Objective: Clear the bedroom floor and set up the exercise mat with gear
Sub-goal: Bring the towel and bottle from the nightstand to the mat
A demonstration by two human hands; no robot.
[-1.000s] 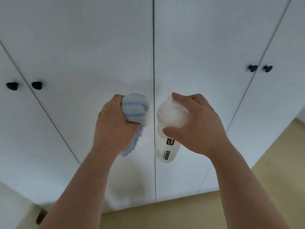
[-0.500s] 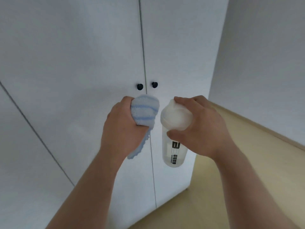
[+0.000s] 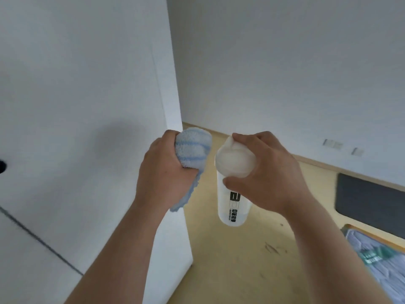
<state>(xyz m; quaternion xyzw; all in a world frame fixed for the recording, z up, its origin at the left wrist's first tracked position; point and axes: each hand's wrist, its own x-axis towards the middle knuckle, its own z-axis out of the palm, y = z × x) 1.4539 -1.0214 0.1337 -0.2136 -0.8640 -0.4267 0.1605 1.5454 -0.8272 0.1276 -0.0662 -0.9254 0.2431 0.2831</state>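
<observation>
My left hand (image 3: 163,172) grips a bunched light-blue striped towel (image 3: 192,150), one end of which hangs below my fist. My right hand (image 3: 267,172) holds a translucent white shaker bottle (image 3: 233,200) by its lid, upright, with black print on its side. Both are held at chest height, close together but apart. A grey patterned mat (image 3: 381,262) lies at the lower right edge, partly out of view.
A white wardrobe (image 3: 87,128) fills the left, its corner just behind the towel. A white wall (image 3: 285,73) runs across the back with sockets (image 3: 333,144) low on it. A dark grey rug (image 3: 370,200) lies on the yellow floor (image 3: 241,260) at right.
The view has swung right, from the wardrobe doors to the wardrobe's corner, the wall and the open floor. Both hands keep the same hold on towel and bottle.
</observation>
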